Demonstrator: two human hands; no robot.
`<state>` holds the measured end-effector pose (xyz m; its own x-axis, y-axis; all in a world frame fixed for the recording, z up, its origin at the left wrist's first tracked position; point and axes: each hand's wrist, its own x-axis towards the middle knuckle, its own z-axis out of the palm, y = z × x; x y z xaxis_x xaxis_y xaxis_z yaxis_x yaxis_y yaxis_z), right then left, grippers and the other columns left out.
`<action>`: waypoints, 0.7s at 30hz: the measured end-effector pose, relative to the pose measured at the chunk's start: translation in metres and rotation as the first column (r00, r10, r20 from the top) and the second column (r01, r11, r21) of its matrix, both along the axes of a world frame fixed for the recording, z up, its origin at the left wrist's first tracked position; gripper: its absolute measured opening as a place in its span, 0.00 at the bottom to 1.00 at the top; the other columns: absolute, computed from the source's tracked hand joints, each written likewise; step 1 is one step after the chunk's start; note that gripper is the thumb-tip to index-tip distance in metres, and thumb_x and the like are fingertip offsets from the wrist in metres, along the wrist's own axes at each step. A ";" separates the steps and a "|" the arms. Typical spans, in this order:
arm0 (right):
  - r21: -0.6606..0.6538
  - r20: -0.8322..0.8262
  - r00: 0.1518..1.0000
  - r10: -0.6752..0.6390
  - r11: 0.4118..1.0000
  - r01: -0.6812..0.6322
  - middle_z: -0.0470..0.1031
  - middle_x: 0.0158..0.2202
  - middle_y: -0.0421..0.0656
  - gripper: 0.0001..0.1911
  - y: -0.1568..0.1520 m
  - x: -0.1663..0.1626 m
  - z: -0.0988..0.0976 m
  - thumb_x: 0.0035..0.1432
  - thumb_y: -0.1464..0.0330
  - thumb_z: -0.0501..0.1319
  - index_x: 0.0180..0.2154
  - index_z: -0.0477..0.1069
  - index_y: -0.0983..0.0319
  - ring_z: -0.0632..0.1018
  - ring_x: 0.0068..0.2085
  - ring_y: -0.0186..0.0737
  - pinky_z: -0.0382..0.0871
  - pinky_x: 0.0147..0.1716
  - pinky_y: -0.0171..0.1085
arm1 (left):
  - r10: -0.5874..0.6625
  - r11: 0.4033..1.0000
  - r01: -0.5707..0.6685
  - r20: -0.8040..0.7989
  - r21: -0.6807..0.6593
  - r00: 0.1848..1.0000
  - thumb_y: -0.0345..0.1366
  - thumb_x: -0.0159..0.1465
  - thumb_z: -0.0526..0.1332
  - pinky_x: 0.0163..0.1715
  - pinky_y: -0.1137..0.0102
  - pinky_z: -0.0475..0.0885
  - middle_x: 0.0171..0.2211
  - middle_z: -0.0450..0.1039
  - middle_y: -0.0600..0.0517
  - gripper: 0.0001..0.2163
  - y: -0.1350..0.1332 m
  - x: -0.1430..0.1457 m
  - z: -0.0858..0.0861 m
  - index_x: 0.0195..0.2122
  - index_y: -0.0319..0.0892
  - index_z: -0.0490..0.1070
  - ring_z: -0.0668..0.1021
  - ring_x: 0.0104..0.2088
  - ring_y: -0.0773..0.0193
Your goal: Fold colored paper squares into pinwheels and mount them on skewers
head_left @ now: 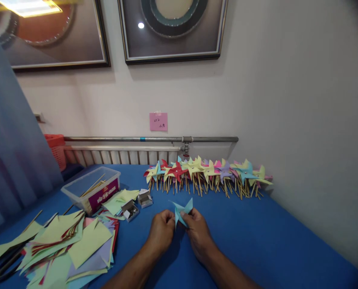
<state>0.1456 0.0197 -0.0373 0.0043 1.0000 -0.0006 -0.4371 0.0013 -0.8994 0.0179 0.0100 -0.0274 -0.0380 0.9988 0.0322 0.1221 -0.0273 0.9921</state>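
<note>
Pinching the blue paper piece point(182, 209) from both sides, we have our left hand point(162, 229) and right hand point(198, 230) close together at the near middle of the blue tabletop point(257, 241). Both hands are closed on its lower part with the fingers curled, and its pointed corners stand up above the knuckles. We judge that the corners are being gathered to the centre, so the grip should be light. It is better to press only at the centre, let the blades curve without a hard crease, and hold the corners exactly one over the other. Whether a hole or a pin is there we cannot tell; it is too small.

To the near left lies a loose pile of cut paper point(76, 245), mostly yellow-green with purple and red under it. A little farther, two small open boxes point(130, 210) are just beside the pile, and behind them a clear plastic tub point(91, 188) holds thin wooden sticks. Far along the wall, a row of finished pinwheels point(209, 172) lies well apart from the hands. Above it runs a metal pipe point(151, 139), and a pink note point(158, 121) is stuck on the wall.
</note>
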 end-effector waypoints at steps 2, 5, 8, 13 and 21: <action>0.006 0.014 1.000 0.003 1.000 -0.003 0.82 0.33 0.42 0.18 -0.001 0.000 0.001 0.48 0.59 0.74 0.39 0.77 0.61 0.80 0.33 0.43 0.73 0.37 0.39 | -0.005 1.000 0.005 0.001 0.002 1.000 0.34 0.57 0.60 0.21 0.74 0.54 0.16 0.59 0.60 0.08 0.000 0.000 0.001 0.22 0.43 0.65 0.60 0.18 0.70; 0.000 0.032 0.999 -0.004 1.000 0.004 0.82 0.34 0.43 0.19 -0.001 0.000 0.000 0.48 0.59 0.74 0.40 0.78 0.61 0.80 0.35 0.44 0.73 0.39 0.39 | -0.010 1.000 0.009 -0.018 -0.006 1.000 0.33 0.57 0.59 0.21 0.74 0.55 0.16 0.59 0.59 0.08 -0.001 -0.001 0.002 0.22 0.43 0.65 0.60 0.18 0.70; -0.011 0.047 0.999 -0.028 1.000 0.028 0.82 0.35 0.43 0.19 0.000 0.000 -0.002 0.47 0.59 0.73 0.40 0.78 0.60 0.80 0.36 0.45 0.74 0.40 0.39 | 0.001 1.000 -0.001 -0.049 0.004 0.999 0.32 0.57 0.58 0.21 0.74 0.55 0.16 0.60 0.59 0.08 -0.001 0.000 0.001 0.22 0.43 0.65 0.60 0.19 0.70; 0.009 0.072 0.997 -0.042 0.999 0.042 0.80 0.30 0.41 0.20 0.003 0.001 -0.006 0.48 0.58 0.73 0.42 0.77 0.60 0.79 0.33 0.44 0.73 0.35 0.38 | 0.001 1.000 0.000 -0.034 0.014 0.999 0.32 0.57 0.59 0.21 0.74 0.54 0.17 0.60 0.59 0.07 0.000 0.000 -0.003 0.22 0.43 0.66 0.60 0.19 0.70; 0.010 0.103 0.994 -0.047 0.999 0.046 0.81 0.30 0.41 0.18 0.006 0.003 -0.008 0.47 0.59 0.72 0.39 0.78 0.60 0.79 0.32 0.43 0.71 0.34 0.38 | -0.015 1.000 0.016 -0.072 0.013 0.997 0.32 0.58 0.57 0.21 0.74 0.54 0.16 0.59 0.60 0.07 0.000 0.000 -0.002 0.22 0.43 0.64 0.61 0.18 0.70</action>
